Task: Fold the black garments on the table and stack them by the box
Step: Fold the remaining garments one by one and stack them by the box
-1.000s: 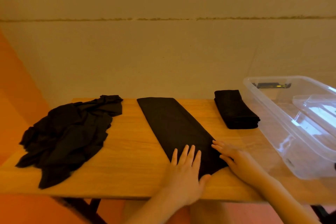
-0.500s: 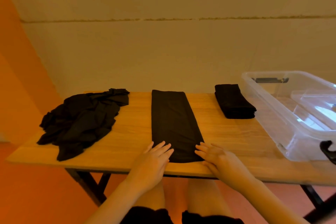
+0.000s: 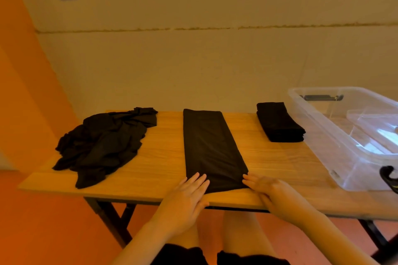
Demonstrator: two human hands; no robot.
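Table (image 3: 150,170): both hands flat, spread to strip (image 3: 212,148) near corners, strip unmoved

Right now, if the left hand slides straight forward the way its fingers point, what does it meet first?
The left hand points up and slightly right, with its fingertips at the near-left corner of the long folded garment. It would probably go onto that cloth first.
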